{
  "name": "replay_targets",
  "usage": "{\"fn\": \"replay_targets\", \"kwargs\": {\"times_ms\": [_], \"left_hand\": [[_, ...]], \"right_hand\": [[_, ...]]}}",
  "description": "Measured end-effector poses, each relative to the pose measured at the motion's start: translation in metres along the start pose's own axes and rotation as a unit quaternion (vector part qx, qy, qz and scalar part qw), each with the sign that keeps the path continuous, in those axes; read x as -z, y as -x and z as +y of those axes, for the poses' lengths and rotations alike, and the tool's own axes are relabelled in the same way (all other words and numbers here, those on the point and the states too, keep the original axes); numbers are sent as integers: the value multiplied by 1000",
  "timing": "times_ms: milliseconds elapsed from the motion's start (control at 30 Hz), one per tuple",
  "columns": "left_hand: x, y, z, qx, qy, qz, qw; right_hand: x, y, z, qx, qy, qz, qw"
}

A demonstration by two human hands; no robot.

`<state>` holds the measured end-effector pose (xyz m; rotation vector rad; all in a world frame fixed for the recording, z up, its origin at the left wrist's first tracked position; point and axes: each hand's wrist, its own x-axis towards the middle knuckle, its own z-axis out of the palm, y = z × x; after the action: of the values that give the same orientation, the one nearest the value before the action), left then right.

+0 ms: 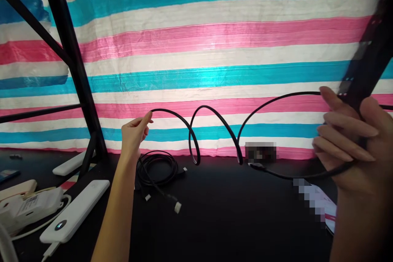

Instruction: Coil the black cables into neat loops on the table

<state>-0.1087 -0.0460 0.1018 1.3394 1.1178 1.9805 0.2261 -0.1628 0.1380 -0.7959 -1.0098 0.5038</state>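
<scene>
A black cable point(216, 115) is stretched in loose, springy loops between my two hands, above the black tabletop point(215, 221). My left hand point(136, 133) pinches it near one end; a short length hangs below the wrist, ending in a light metal plug point(177, 207). On the right, my right hand point(350, 139) has its fingers curled round the cable. From under that hand the other end runs back leftward to a dark plug point(256, 166). Beneath my left hand, a second black cable point(158, 168) lies coiled on the table.
At left lie a white power bank point(76, 208) with a round display, a white power strip point(37, 206) with a cord, and another white device point(69, 163). A black metal frame point(72, 61) stands before a striped plastic sheet point(215, 49). A blurred-out packet point(319, 204) lies at right.
</scene>
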Motion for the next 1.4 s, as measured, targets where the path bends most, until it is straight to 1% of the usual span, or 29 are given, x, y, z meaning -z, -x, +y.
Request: {"fn": "replay_targets", "kwargs": {"times_ms": [100,167,233,333,400,500,600,667,733,867,933,1000,1100,1167,1267,1333,1400], "left_hand": [[-8,6,3,3,8,-44,999],[-15,12,8,-14,26,-71,997],[-22,20,14,-37,40,-80,995],[-31,33,24,-67,47,-70,994],[-36,40,28,-82,50,-55,994],[-42,48,31,-93,61,-28,993],[-47,54,33,-94,76,-12,993],[-51,58,33,-96,77,-9,992],[-54,62,33,-100,71,-8,992],[-59,70,34,-113,53,-5,992],[-59,71,34,-127,42,-2,991],[-57,70,34,-145,34,3,989],[-53,66,34,-170,33,12,985],[-51,65,33,-176,27,-12,984],[-53,68,32,-180,-15,-99,979],[-58,73,33,-213,-53,-132,967],[-63,79,33,-273,-69,-134,950]], "right_hand": [[-6,3,3,-37,58,-36,997],[-12,5,9,-49,100,-69,991],[-19,7,16,-46,122,-112,985],[-30,7,27,-44,114,-192,974],[-36,8,33,-63,95,-229,967],[-44,10,38,-127,67,-273,951],[-50,14,38,-191,43,-317,928],[-53,18,37,-207,29,-337,918],[-55,21,35,-205,30,-348,914],[-54,21,35,-179,84,-352,915],[-50,15,38,-152,119,-336,922],[-43,8,42,-125,148,-298,935],[-35,-4,48,-88,166,-212,959],[-33,-7,48,-74,157,-158,972],[-38,-2,43,-60,140,-111,982],[-45,5,39,-29,140,-111,983],[-53,12,35,15,157,-143,977]]}}
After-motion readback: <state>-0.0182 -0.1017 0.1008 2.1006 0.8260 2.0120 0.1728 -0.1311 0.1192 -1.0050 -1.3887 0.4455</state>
